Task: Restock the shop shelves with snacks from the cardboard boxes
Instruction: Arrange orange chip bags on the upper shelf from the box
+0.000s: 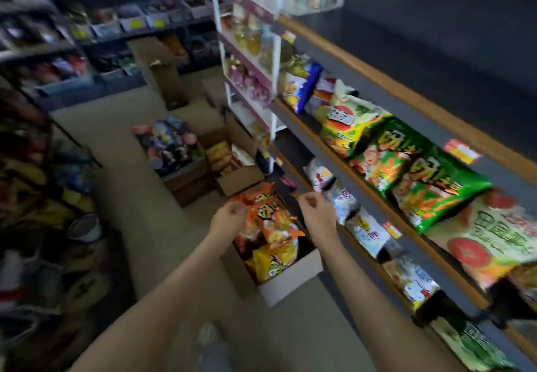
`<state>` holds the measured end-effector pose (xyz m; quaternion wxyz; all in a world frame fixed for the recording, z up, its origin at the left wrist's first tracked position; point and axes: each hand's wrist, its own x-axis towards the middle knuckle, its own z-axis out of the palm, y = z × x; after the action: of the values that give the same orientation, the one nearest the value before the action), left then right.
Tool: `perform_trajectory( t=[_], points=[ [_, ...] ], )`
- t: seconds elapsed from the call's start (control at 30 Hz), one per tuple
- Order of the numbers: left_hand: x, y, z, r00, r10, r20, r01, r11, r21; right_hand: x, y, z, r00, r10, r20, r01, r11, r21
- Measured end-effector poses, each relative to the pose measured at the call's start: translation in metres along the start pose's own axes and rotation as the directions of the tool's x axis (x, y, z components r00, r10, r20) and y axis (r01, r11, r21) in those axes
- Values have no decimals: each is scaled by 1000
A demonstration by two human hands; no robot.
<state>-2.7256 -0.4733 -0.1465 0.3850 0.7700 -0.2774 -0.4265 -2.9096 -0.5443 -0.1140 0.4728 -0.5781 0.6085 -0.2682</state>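
Reaching down with both arms, the person brings the hands over the nearest cardboard box (290, 281), which stands open on the floor (139, 197) just beside the foot of the shelves (377, 86) on the right. It probably sits there so that each packet has only a short way from carton to shelf.

The box is heaped with orange snack packets (270, 214), and a yellow packet (273, 261) lies nearer its front wall. The left hand (229, 214) is at the left edge of the topmost orange packet, fingers curled toward it. The blur hides whether it pinches the packet or merely touches it. The right hand (315, 208) hovers over the box's right side, fingers loosely curled with nothing in them, apart from the packets. Coming at the heap from both sides suggests a two-handed lift, sensible for puffy, slippery bags.

On the upper shelf, large green packets (430, 185) lean back side by side with their fronts showing, so a shopper can read them. The shelf below holds white packets (343, 197) with dark gaps between them, likely room for more stock.

Farther along the floor stand a second open box (241, 181) and a third box (189, 172) of mixed goods, so much of the restocking seems left to do.
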Motion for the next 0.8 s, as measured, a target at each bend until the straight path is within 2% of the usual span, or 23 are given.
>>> perform_trajectory(
  t=[0.2, 0.33, 0.6, 0.8],
  points=[
    [91, -27, -144, 967, -136, -217, 123, 990, -73, 67, -67, 145, 993, 53, 103, -48, 998, -50],
    [153, -19, -213, 966, -150, -210, 145, 989, -40, 109, -111, 219, 988, 85, 126, -80, 996, -49],
    [302, 11, -253, 981, -141, -132, 144, 990, 12, 238, -137, 289, 987, 132, 88, -123, 987, -102],
    [449, 18, -257, 981, -178, -75, 186, 976, 111, 360, -138, 348, 962, 261, 79, -245, 955, -165]
  ],
)
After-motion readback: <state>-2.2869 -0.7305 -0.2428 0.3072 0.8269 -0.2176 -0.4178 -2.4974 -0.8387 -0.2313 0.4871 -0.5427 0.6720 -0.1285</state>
